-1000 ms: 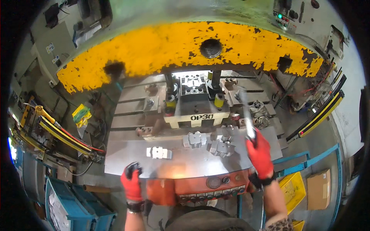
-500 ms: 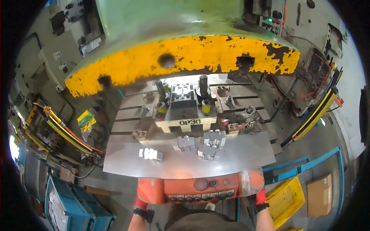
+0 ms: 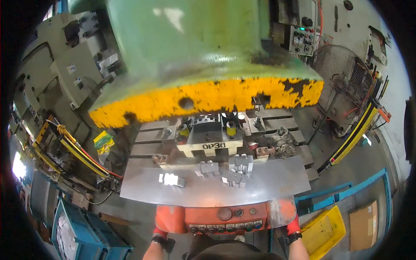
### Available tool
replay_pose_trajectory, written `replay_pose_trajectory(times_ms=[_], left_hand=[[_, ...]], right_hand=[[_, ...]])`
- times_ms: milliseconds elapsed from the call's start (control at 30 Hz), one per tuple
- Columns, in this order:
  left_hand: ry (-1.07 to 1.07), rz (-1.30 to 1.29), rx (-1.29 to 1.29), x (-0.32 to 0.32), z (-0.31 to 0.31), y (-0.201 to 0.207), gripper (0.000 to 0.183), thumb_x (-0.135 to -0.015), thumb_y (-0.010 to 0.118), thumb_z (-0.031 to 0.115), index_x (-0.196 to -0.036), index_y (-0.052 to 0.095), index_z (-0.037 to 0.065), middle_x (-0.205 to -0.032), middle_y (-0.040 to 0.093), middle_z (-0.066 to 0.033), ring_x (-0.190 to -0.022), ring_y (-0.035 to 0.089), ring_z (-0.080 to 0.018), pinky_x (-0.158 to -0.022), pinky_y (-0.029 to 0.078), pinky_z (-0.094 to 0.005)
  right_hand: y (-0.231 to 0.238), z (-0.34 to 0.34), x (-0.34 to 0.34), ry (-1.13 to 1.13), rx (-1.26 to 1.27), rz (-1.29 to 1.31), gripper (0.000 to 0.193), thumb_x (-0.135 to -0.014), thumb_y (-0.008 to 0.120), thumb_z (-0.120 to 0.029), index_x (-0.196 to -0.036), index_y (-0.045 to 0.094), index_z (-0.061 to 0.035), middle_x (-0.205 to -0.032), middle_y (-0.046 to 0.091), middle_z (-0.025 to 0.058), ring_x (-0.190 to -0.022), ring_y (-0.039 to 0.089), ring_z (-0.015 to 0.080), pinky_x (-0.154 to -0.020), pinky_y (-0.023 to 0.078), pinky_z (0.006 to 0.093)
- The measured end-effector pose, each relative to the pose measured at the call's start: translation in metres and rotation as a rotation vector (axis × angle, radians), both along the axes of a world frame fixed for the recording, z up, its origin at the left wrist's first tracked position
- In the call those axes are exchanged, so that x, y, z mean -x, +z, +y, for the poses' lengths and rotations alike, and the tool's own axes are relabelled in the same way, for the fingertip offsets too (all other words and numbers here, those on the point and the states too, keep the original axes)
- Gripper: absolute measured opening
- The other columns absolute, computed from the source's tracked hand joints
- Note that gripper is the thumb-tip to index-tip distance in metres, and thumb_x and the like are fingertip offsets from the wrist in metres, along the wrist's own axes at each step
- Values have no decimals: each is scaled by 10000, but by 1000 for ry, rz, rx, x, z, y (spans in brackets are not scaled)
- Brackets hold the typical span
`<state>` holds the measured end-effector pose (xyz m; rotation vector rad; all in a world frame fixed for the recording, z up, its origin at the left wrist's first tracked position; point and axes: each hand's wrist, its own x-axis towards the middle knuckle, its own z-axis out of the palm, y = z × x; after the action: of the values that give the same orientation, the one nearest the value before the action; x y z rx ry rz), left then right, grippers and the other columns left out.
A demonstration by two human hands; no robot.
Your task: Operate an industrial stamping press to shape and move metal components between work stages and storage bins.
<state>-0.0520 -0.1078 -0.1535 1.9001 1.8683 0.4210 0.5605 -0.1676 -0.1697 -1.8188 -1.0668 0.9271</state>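
Observation:
My left hand [image 3: 170,219], in a red glove, lies on the left end of the orange control box [image 3: 225,216] at the press front. My right hand [image 3: 282,213], also gloved, lies on the box's right end. Both are blurred and hold nothing that I can see. Above the box a steel sheet table [image 3: 277,186] carries small bright metal parts: one at the left [image 3: 171,179], one in the middle [image 3: 208,168], a cluster to the right [image 3: 237,173]. Behind them sits the cream die block [image 3: 210,146] under the yellow ram edge [image 3: 208,97].
The green press body [image 3: 186,47] fills the top. Blue crates [image 3: 73,234] stand at lower left, a yellow bin [image 3: 323,229] and a cardboard box [image 3: 362,225] at lower right. Yellow guard bars [image 3: 355,134] and a fan [image 3: 342,73] stand to the right.
My right hand held a long metal piece above the table a second ago; both hands have dropped to the control box ends. The view has tilted up.

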Motion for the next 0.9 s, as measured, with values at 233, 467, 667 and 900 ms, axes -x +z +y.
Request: replay_pose_trajectory(times_ms=[233,467,667,900], left_hand=[[-1,12,20,3,-1,-4,394,-936,648,167,-1295,597,13,-1231,662,-135,-1075,632,-192,-938,494,-370],[-9,-4,58,12,-1,-18,402,-938,648,171,-1306,590,21,-1260,650,-138,-1095,623,-190,-958,485,-378],[230,-328,172,43,-16,-11,408,-940,648,175,-1316,584,28,-1285,639,-141,-1113,615,-188,-974,478,-385],[686,-698,-401,44,-1,62,466,-891,665,2,-1339,539,-18,-1289,609,-154,-1161,596,-237,-988,502,-380]], right_hand=[[1,-3,1,11,19,32,331,-986,557,-132,-1295,591,-17,-1321,621,84,-1150,595,181,-1007,462,323],[23,-3,15,-177,-109,190,302,-949,634,-269,-1148,667,-44,-1071,716,94,-868,677,193,-721,546,342],[19,-50,-2,-396,48,497,309,-936,626,-222,-1198,589,-62,-795,585,15,-550,514,112,-453,415,273],[127,-31,70,-390,-236,219,397,-924,639,-189,-1273,596,-4,-1029,652,70,-842,596,117,-729,501,277]])
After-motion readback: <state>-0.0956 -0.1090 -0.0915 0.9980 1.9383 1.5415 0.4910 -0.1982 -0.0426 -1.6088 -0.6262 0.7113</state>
